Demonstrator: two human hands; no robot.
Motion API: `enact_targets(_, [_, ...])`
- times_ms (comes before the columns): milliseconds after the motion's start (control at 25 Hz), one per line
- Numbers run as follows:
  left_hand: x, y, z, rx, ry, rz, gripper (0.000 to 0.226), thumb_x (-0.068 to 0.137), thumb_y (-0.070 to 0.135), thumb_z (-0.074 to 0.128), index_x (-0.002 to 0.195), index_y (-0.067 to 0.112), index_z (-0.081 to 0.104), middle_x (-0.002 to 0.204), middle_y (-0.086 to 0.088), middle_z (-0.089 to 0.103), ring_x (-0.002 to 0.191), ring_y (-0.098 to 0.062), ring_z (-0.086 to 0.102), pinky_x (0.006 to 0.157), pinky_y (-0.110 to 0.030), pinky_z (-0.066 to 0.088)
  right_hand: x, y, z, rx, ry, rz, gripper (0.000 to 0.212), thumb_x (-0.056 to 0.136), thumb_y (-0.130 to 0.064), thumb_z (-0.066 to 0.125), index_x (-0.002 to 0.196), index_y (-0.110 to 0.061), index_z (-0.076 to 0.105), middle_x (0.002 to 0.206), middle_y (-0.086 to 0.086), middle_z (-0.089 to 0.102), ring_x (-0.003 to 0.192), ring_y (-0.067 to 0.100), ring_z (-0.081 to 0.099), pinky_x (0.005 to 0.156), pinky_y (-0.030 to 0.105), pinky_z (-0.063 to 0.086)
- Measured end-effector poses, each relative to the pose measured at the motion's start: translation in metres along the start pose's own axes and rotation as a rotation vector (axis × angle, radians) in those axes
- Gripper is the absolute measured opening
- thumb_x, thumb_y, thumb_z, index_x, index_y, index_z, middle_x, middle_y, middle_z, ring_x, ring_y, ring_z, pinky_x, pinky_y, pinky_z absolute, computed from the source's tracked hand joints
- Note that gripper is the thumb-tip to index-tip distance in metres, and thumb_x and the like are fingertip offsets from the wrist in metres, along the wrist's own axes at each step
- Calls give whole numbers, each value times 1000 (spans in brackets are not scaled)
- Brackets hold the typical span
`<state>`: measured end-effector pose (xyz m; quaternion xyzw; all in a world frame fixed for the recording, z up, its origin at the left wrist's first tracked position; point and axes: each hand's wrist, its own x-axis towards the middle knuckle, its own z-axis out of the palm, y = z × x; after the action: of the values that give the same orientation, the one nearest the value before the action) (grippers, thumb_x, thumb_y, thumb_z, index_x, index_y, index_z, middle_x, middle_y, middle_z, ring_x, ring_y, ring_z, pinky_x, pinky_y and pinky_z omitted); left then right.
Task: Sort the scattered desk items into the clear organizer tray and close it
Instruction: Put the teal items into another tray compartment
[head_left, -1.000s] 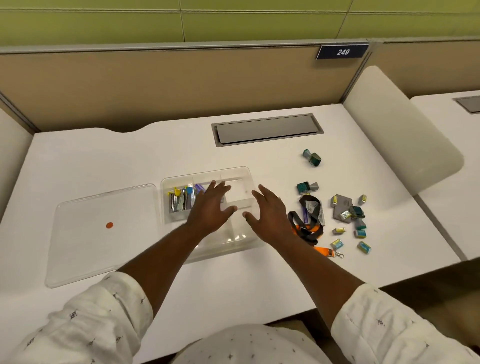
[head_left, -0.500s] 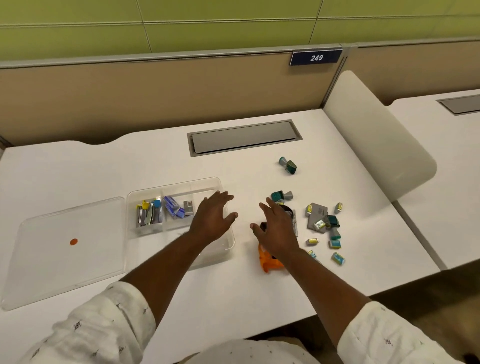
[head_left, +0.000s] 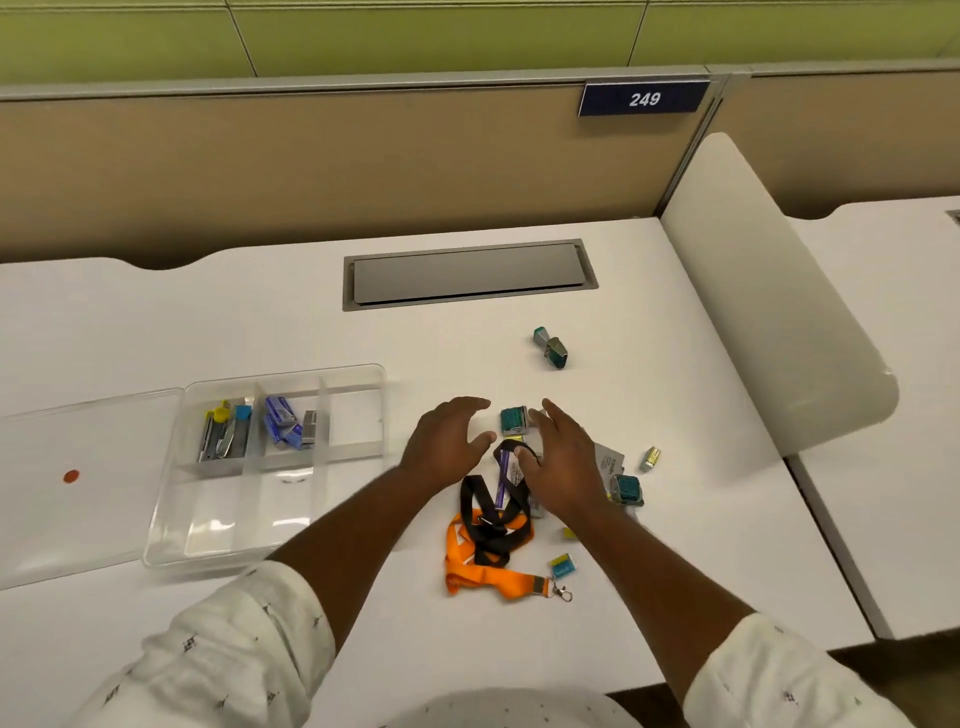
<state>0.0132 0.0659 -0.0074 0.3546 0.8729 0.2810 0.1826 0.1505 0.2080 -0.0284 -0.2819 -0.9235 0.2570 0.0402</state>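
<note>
Left hand and right hand — fingers spread, empty — over tangled black-and-orange fabric lanyard, boxy teal clip between them, clear plastic organizer tray lidless, smooth white desk

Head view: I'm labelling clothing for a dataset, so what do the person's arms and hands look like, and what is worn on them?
Both hands, the left hand and the right hand, are bare: no gloves, rings or watch visible. The forearms are uncovered. The left sleeve and right sleeve are white fabric with small dark scattered motifs, pushed up toward the elbows.
</note>
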Motion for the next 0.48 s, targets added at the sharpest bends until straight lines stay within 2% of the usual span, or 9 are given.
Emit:
enact_targets(240, [36, 22, 35, 19, -55, -28, 49, 91, 35, 65, 137, 28, 52, 140, 6, 54, 127, -14, 50, 105, -30, 37, 41, 38, -11, 21, -17, 12, 60, 93, -39, 60, 147, -21, 42, 160, 2, 31, 146, 22, 30, 119, 45, 25])
enact_targets(480, [68, 29, 53, 71, -117, -76, 56, 86, 46, 67, 136, 27, 52, 133, 4, 55, 120, -17, 51, 100, -34, 42, 78, 58, -19, 18, -26, 20, 60, 95, -40, 57, 148, -18, 39, 160, 5, 29, 146, 23, 28, 120, 42, 23])
